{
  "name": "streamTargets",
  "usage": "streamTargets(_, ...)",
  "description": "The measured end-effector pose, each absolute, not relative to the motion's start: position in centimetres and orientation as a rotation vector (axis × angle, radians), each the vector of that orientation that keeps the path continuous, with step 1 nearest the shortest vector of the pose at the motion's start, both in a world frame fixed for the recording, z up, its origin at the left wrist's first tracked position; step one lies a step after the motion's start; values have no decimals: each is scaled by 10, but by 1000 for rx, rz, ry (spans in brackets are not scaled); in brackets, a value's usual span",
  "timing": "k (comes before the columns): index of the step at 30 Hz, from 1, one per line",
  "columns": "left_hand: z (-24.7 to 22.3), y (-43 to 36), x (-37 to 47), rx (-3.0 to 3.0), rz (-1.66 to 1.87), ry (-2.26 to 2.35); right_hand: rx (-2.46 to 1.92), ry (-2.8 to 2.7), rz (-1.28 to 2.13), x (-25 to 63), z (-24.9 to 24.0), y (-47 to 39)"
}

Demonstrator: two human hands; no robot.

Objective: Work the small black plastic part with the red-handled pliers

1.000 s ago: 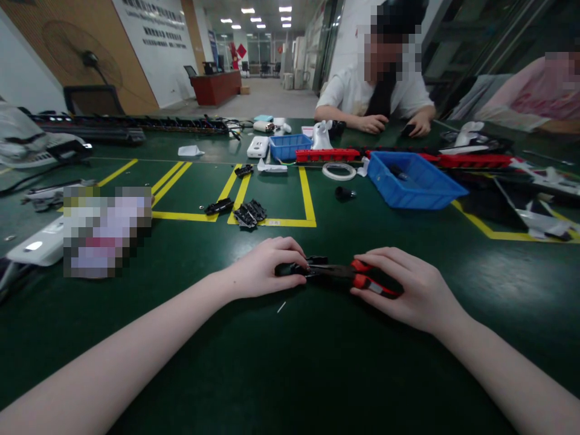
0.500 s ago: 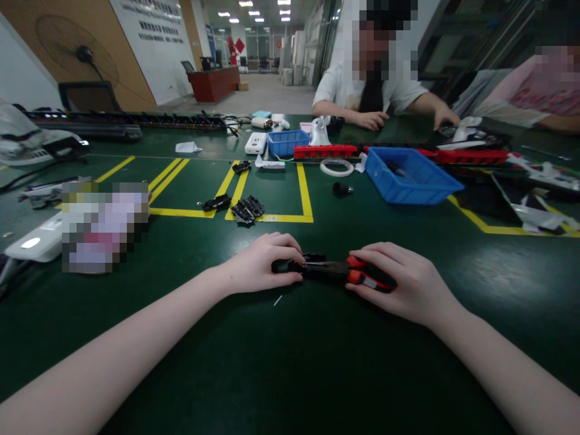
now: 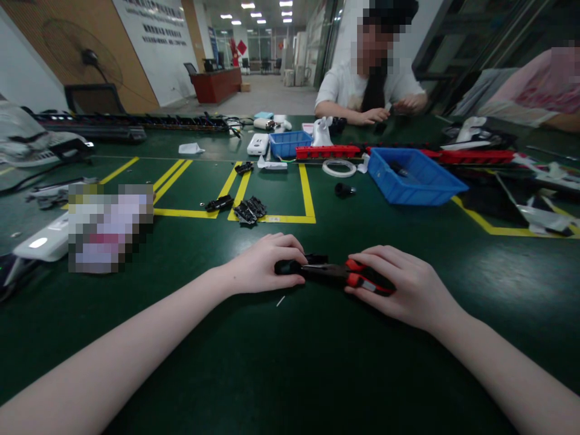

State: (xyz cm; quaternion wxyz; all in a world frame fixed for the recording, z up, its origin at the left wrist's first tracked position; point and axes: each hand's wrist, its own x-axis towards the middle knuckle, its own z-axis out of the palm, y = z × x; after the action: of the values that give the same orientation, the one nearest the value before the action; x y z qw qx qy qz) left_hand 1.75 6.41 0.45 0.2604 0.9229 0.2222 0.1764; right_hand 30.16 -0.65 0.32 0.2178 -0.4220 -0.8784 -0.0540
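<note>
My right hand (image 3: 399, 284) is closed around the red-and-black handles of a pair of pliers (image 3: 333, 273). Its dark jaws point left and reach a small black part (image 3: 290, 267). My left hand (image 3: 267, 264) pinches that part between thumb and fingers; its exact kind does not show. A further piece of black plastic (image 3: 317, 258) shows just behind the jaws, and I cannot tell whether it belongs to the same part. On the green table below my left hand lies a thin white stick (image 3: 281, 301).
Black plastic pieces (image 3: 250, 210) lie by the yellow tape lines. Farther back are a blue bin (image 3: 412, 181), a smaller blue tray (image 3: 290, 144), a white ring (image 3: 339, 168) and a black cylinder (image 3: 345, 190). A white device (image 3: 45, 238) lies left. Co-workers sit across the table.
The view has shifted slightly. My hands, the pliers and the black part hold nearly the same pose. The co-worker opposite has drawn one hand in from the right toward the other.
</note>
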Motion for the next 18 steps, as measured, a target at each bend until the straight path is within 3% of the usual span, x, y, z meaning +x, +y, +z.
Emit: streamTargets(18, 7, 63, 18, 2501, 462, 631, -1186, -2442, -185, 298, 7, -9)
